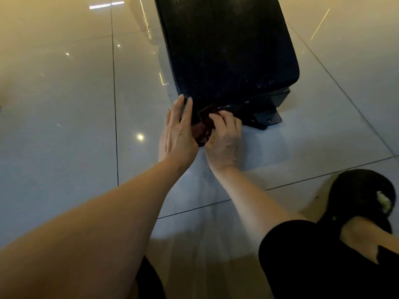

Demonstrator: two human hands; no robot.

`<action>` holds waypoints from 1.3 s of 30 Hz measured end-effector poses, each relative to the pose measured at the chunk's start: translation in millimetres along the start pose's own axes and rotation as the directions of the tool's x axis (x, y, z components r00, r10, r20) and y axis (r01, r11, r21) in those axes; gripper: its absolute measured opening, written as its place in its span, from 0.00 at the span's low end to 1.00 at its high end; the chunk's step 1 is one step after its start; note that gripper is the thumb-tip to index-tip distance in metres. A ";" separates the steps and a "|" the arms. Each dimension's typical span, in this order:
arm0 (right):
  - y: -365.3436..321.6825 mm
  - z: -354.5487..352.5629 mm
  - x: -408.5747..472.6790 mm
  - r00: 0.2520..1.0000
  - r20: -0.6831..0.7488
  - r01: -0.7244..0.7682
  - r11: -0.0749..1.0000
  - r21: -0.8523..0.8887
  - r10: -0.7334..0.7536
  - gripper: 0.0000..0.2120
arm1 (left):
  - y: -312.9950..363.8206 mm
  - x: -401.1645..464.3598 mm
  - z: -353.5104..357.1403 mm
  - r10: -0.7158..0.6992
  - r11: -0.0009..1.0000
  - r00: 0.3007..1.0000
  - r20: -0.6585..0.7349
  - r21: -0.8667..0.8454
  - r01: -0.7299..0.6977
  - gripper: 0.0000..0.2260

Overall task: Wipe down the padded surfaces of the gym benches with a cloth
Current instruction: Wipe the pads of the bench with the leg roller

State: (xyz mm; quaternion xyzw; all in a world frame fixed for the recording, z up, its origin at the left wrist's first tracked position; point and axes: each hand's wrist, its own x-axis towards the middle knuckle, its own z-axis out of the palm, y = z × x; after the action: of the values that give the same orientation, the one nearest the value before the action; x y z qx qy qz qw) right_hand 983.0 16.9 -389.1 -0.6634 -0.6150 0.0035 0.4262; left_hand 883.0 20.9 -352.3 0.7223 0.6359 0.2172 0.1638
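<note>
A black padded gym bench (pixel 226 44) runs away from me, its near end low over the tiled floor. A dark red cloth (pixel 205 124) is bunched against the near end face of the pad. My right hand (pixel 224 143) grips the cloth with curled fingers. My left hand (pixel 177 130) lies beside it with straight fingers, the fingertips touching the pad's lower left corner. Part of the cloth is hidden between the two hands.
The bench's black metal foot bracket (pixel 266 118) sticks out on the floor at the right of my hands. Glossy grey floor tiles (pixel 64 115) spread to the left. My foot in a black slipper (pixel 362 197) is at the lower right.
</note>
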 end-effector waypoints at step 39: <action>60.1 -35.4 64.9 0.871 -0.053 -0.454 0.840 0.298 0.489 0.15 | 27.3 13.8 36.7 0.321 0.918 0.946 -0.050 0.260 -0.298 0.36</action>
State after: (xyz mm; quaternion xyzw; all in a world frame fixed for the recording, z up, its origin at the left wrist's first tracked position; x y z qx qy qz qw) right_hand 1066.4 57.4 -367.0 -0.7273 -0.3975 0.1516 0.5386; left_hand 926.7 32.2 -368.1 0.8179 0.5424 0.1917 0.0064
